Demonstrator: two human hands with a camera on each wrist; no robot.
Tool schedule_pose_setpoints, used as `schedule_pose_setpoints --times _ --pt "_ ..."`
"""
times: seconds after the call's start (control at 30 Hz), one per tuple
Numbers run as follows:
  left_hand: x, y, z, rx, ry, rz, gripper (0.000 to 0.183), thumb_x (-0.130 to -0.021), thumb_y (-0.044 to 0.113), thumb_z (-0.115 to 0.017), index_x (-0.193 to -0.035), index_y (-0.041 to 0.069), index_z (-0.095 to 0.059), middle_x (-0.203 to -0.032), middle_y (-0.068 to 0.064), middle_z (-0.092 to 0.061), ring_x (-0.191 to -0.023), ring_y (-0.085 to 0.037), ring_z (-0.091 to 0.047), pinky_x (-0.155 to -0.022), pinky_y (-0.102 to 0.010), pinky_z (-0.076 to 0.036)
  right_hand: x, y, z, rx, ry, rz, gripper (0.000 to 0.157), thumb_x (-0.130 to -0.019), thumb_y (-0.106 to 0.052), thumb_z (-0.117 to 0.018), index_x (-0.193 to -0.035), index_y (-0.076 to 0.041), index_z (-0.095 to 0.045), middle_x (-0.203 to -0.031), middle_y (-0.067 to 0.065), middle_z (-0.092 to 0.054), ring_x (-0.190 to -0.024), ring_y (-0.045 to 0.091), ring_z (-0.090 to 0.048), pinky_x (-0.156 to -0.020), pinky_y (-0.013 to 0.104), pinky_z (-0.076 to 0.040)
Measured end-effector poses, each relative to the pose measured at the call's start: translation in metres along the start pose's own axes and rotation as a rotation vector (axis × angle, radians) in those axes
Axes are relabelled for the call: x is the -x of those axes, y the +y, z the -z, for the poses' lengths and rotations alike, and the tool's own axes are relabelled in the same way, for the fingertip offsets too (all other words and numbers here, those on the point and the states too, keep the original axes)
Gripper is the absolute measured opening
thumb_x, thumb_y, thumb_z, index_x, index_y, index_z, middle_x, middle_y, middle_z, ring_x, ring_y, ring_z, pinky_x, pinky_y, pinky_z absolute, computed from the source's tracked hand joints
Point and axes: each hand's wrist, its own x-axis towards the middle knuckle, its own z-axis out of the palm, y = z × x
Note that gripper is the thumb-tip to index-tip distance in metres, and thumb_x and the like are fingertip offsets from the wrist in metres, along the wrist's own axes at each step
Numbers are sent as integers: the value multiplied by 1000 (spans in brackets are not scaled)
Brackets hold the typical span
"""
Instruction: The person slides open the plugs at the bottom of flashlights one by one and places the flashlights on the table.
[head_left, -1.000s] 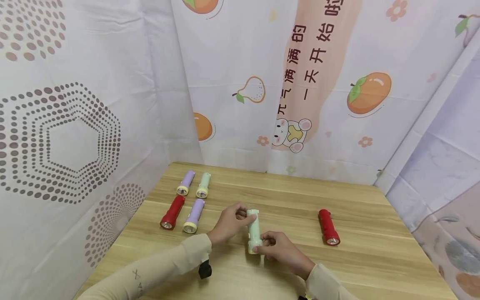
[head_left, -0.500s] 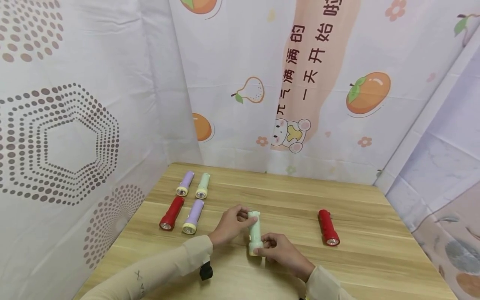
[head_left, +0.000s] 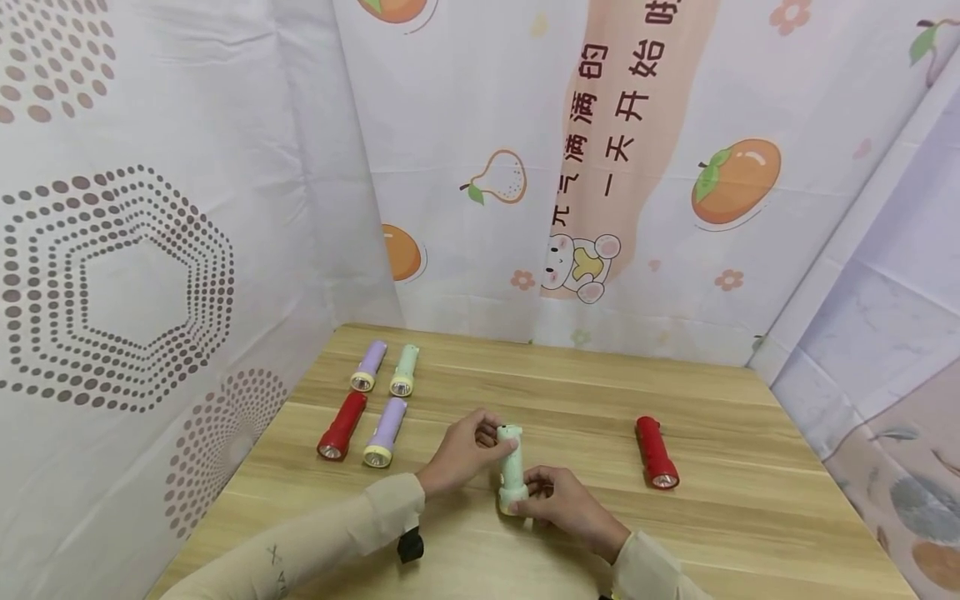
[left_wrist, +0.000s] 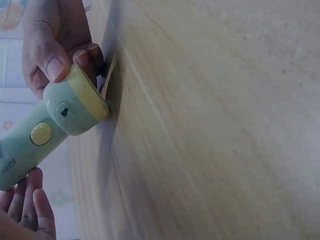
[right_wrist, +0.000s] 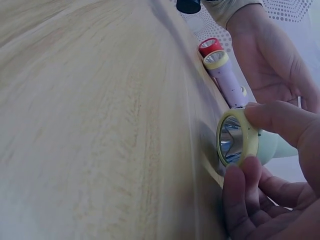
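A light green flashlight (head_left: 513, 473) with a yellow rim is held between both hands over the front middle of the table, its tail end raised and its head tilted down toward me. My left hand (head_left: 461, 454) pinches the tail end with the thumb on top. At the head end, my right hand (head_left: 568, 505) grips the rim between thumb and fingers. The left wrist view shows a yellow button (left_wrist: 41, 134) on the body of the flashlight. The reflector (right_wrist: 231, 139) is visible in the right wrist view. Whether the rim touches the table cannot be told.
At the left lie a purple flashlight (head_left: 371, 364), a second green flashlight (head_left: 406, 367), a red flashlight (head_left: 344, 423) and another purple flashlight (head_left: 387, 429). One more red flashlight (head_left: 655, 451) lies on the right. Patterned curtains (head_left: 450, 250) border the wooden table (head_left: 585, 400).
The held flashlight has shifted slightly toward me, and its tail end has tipped up a little. Both hands keep their hold; the other flashlights stay in place.
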Motion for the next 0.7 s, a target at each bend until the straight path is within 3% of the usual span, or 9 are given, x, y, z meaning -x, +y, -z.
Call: schedule_pose_setpoints --times 0.33,0.47,0.7 --pt "10 0 -2 16 -31 -87 29 -95 36 -77 -112 19 -62 -101 5 -67 -90 -15 -64 -79 -29 -55 2 1 0 11 -2 28 44 -87 -21 -85 -114 0 -58 -104 11 -64 -78 19 -59 -62 28 -51" --pt "16 4 -3 8 -59 -173 28 -94 33 -78 -111 20 -61 -101 6 -67 -90 -14 -64 -79 -29 -55 3 2 -3 37 8 42 44 -84 -17 -87 -110 -2 -54 -100 10 -61 -76 18 -54 -59 25 -48" --pt "26 9 -5 -68 -114 -349 28 -93 30 -80 -111 23 -60 -108 12 -66 -93 -7 -63 -84 -31 -54 7 4 -8 122 38 106 47 -80 -17 -90 -110 -6 -55 -105 6 -61 -87 21 -51 -67 24 -43"
